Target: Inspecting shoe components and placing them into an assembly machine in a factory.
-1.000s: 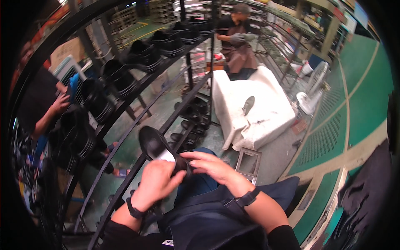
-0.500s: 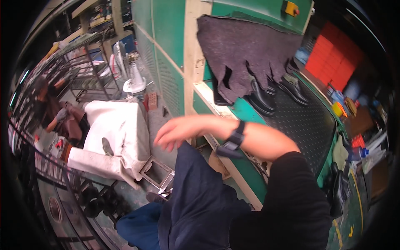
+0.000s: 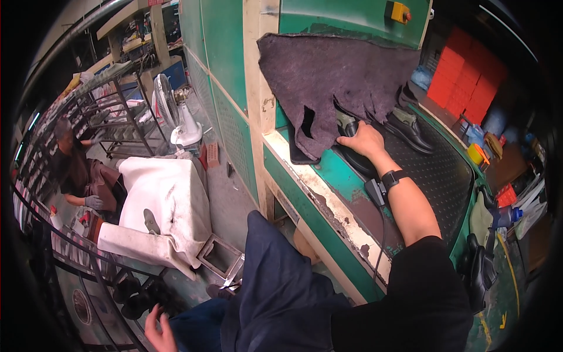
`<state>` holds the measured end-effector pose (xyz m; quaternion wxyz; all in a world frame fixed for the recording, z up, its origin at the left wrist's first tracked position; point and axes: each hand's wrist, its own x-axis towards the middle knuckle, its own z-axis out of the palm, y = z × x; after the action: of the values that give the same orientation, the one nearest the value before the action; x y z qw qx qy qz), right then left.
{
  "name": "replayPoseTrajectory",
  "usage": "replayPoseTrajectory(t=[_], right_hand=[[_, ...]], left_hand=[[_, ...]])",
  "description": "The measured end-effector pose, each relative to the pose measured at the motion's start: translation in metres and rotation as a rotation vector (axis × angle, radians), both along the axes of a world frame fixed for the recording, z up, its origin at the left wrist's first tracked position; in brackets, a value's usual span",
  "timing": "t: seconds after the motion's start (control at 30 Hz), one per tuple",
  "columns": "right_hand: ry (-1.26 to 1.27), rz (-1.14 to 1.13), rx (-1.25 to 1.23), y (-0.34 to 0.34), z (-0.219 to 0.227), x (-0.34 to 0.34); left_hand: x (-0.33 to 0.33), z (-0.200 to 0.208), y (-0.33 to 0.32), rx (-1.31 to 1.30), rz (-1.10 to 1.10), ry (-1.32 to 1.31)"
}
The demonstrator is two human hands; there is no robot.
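My right hand (image 3: 366, 142), with a black band and small device on its wrist, is closed on a black shoe (image 3: 355, 161) with a greenish upper part. That shoe sits at the near edge of a black studded conveyor belt (image 3: 451, 170), partly behind a dark split cloth curtain (image 3: 340, 64). Farther right on the belt lies another black shoe (image 3: 410, 134), its back part under the curtain strips. At the lower left my left hand (image 3: 159, 333) is only partly in view, its fingers apart and holding nothing, beside a dark rack with black shoes (image 3: 138, 296).
A green machine body (image 3: 223, 64) with a chipped cream ledge (image 3: 328, 202) stands before me. To the left are a cloth-covered stand (image 3: 164, 193), a fan (image 3: 176, 111) and a seated person (image 3: 82, 170). Red crates (image 3: 466, 73) are stacked at the far right.
My right hand has moved from above my lap forward and right onto the black shoe under the curtain. My left hand has come into view at the lower left.
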<state>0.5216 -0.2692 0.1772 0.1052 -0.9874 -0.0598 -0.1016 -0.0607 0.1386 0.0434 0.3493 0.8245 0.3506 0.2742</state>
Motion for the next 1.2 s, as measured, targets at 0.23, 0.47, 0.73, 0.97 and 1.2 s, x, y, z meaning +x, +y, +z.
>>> replayPoseTrajectory(t=[0.23,0.47,0.73,0.97,1.2], right_hand=[[0.140,0.128,0.318,-0.069,0.005,0.001],[0.110,-0.054,1.100,-0.113,-0.001,-0.089],[0.904,0.938,1.904,0.004,0.020,-0.195],[1.113,0.875,1.916,0.165,-0.083,-0.255],[1.650,-0.038,1.639,0.243,-0.270,-0.267]], left_hand=[[0.098,0.041,-0.052,0.034,-0.585,-0.050],[0.044,-0.020,-0.046,-0.568,-0.364,-0.179],[0.163,0.036,-0.101,-1.105,-1.138,-0.475],[0.109,0.024,-0.121,-0.837,-0.966,-0.214],[0.079,-0.077,-0.104,-2.146,-0.142,-0.686]])
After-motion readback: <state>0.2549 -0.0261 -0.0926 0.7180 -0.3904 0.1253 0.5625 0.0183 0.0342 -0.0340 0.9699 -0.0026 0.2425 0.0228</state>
